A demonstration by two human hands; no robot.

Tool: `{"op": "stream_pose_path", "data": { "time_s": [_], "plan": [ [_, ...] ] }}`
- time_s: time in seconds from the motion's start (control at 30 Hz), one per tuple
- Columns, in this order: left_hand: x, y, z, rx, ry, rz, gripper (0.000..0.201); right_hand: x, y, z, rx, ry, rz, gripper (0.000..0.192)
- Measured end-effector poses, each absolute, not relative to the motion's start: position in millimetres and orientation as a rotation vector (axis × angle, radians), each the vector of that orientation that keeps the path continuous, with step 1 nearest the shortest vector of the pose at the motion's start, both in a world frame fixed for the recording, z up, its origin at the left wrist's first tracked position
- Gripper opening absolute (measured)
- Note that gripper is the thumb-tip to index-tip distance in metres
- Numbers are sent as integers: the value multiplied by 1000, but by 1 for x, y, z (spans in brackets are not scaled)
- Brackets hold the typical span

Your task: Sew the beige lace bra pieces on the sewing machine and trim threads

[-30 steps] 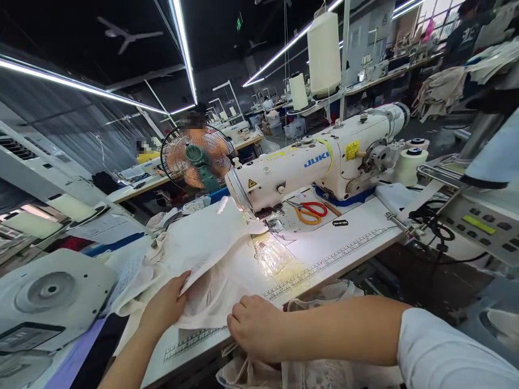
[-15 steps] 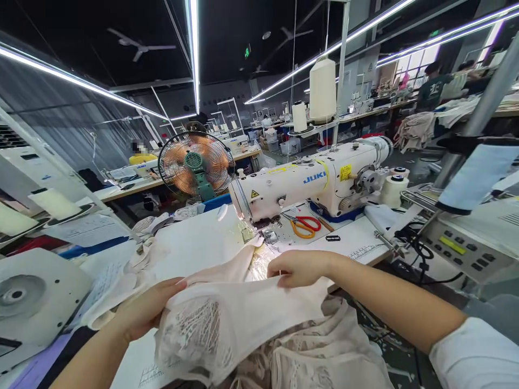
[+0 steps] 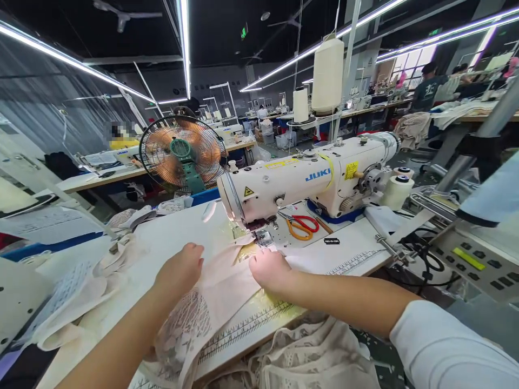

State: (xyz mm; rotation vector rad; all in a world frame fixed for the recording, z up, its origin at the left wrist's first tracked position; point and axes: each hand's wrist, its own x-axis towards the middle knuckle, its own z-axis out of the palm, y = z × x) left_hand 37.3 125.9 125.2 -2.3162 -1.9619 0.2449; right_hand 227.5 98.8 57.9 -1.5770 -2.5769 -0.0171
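Both hands flat on cloth at the needle

Left hand (image 3: 180, 270) and right hand (image 3: 270, 268), apart, press the pale pink lace-edged fabric (image 3: 221, 286) onto the counter (image 3: 348, 254); its long axis runs toward one o'clock, under the white sewing machine (image 3: 308, 178), with the right hand nearer.

Both forearms are bare; a white short sleeve (image 3: 450, 346) covers the right upper arm.

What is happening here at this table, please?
A person sits at a white sewing machine and lays a pale piece of cloth flat on the table. The left hand and the right hand press on the cloth, just in front of the needle. Scissors lie under the machine's arm. A fan stands behind.
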Motion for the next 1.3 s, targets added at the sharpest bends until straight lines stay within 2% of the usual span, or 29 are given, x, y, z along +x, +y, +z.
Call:
{"op": "stream_pose_path", "data": {
  "time_s": [0.13, 0.27, 0.33, 0.4, 0.63, 0.73, 0.87, 1.0, 1.2, 1.3],
  "plan": [
    [86, 143, 98, -2519, -1825, 178, 42, 225, 87, 48, -1505, -2676, -11, 23],
    [110, 164, 79, -2569, -1807, 156, 26, 228, 87, 38, -1215, -2708, -101, 22],
    [113, 177, 73, -2524, -1870, 143, 33, 231, 93, 34, -1085, -2708, -117, 23],
    [114, 192, 70, -2464, -1970, 130, 41, 234, 99, 31, -999, -2743, -85, 27],
    [103, 206, 87, -2398, -2084, 112, 36, 243, 108, 25, -913, -2692, 34, 35],
    [91, 183, 87, -2674, -1820, 100, 36, 246, 109, 24, -907, -2687, 85, 34],
    [73, 155, 63, -3116, -1189, -28, 45, 248, 111, 27, -912, -2715, 108, 30],
    [70, 153, 45, -3056, -1170, -109, 50, 261, 105, 36, -879, -2801, 104, 27],
    [77, 160, 45, -2989, -1154, -161, 47, 285, 98, 47, -817, -2893, 107, 39],
    [78, 161, 46, -2979, -1147, -163, 46, 290, 101, 49, -796, -2887, 147, 37]
  ]
}}
